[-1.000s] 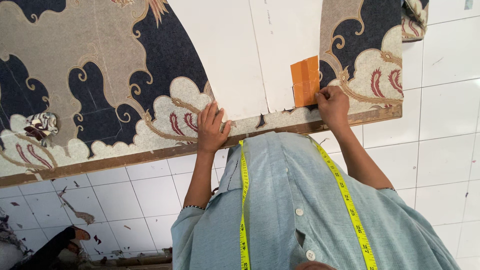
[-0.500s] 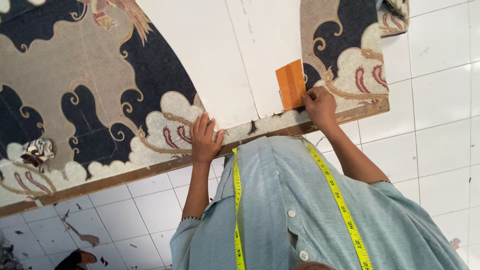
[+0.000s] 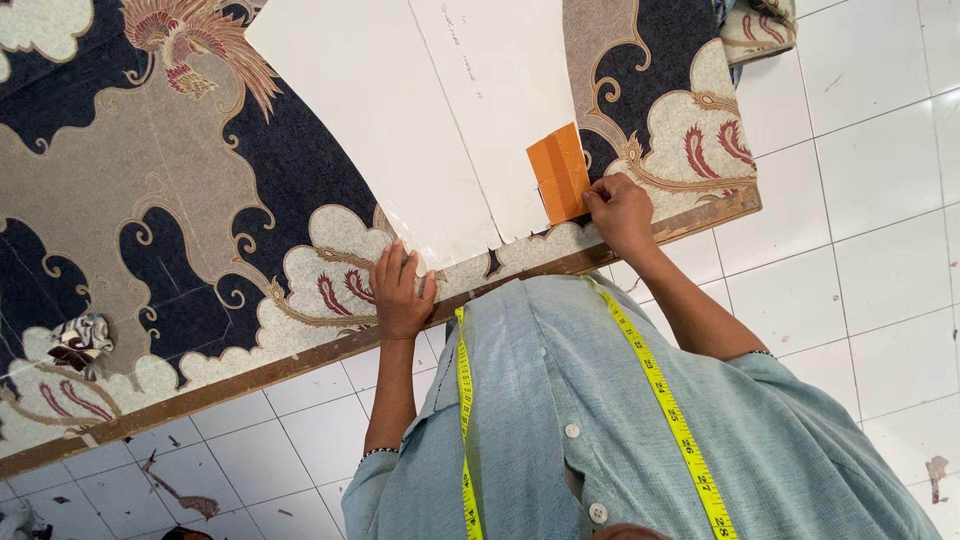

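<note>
A white paper pattern (image 3: 420,120) lies on patterned cloth (image 3: 180,230) in navy, beige and cream, spread over a wooden-edged table (image 3: 300,358). My left hand (image 3: 400,292) presses flat, fingers together, on the cloth at the pattern's lower edge. My right hand (image 3: 620,212) is pinched at the lower right corner of an orange rectangular block (image 3: 558,172), which lies where the pattern's right edge meets the cloth. A yellow tape measure (image 3: 668,410) hangs round my neck over a light blue shirt.
A white tiled floor (image 3: 860,200) with scattered cloth scraps (image 3: 175,492) surrounds the table. A small crumpled scrap (image 3: 82,340) lies on the cloth at the left. More folded cloth (image 3: 760,25) hangs over the table's far right corner.
The view has shifted and come closer to the table. Both hands stay where they were on the cloth, the right still at the orange block.
</note>
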Tool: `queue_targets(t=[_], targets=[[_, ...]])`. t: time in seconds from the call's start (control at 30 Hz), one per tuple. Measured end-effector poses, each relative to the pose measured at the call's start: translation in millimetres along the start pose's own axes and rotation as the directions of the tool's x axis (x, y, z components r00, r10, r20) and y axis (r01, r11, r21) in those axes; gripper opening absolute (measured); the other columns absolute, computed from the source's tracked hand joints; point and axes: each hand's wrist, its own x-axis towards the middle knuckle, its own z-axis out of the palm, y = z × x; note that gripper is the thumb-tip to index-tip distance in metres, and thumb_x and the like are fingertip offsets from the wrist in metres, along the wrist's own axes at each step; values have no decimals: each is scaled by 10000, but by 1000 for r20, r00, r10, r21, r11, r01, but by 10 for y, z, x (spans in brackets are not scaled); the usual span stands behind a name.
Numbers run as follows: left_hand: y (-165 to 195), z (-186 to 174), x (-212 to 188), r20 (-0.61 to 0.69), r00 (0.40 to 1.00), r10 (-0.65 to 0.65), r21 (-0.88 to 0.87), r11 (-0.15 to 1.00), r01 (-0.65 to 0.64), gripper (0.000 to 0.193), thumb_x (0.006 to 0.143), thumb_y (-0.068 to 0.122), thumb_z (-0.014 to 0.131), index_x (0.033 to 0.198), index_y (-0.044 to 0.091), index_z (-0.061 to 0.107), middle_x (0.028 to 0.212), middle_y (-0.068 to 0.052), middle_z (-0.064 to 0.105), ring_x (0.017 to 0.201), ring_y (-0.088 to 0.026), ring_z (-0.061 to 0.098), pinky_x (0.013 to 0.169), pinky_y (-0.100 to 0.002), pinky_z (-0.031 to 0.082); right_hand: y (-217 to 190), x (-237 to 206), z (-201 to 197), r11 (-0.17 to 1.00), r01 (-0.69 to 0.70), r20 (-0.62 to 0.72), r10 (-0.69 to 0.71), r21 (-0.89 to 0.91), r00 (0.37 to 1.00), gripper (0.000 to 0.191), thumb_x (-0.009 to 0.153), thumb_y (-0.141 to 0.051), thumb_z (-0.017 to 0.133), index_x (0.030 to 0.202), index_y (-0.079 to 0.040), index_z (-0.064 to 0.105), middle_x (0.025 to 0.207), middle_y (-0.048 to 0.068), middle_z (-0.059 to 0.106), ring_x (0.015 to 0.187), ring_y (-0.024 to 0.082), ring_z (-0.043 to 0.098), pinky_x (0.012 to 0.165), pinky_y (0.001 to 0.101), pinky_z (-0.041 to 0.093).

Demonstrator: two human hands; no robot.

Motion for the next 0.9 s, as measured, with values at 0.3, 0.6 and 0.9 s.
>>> queue_targets(t=[0.3,0.6,0.9], targets=[[-24,23,25,0,999,-32,-6,999,32,423,883,224,744,1223,-20,688,1492,-213,537,1405,-386,472,1170,-553,350,-44,37,-15,999,36,-7,-36,-5,999,131,913,-159,767,902,-31,744,915,132,709,766,300,690,690,406,533],[-55,-1,151,-46,998,-37,-44,998,35,428,882,245,745,1219,-16,698,1481,-216,547,1396,-387,489,1174,-556,344,186,277,-51,952,-142,90,121,273,989,195,958,-200,759,936,-11,714,776,47,678,677,156,602,589,320,487],[-365,-208,375,-159,983,-93,-186,981,63,366,922,135,716,1254,-10,666,1451,-208,583,1393,-370,523,1197,-519,390,-471,708,-442,511,-371,345,150,775,927,89,967,-49,640,1054,-29,634,977,85,632,786,148,659,666,310,580]])
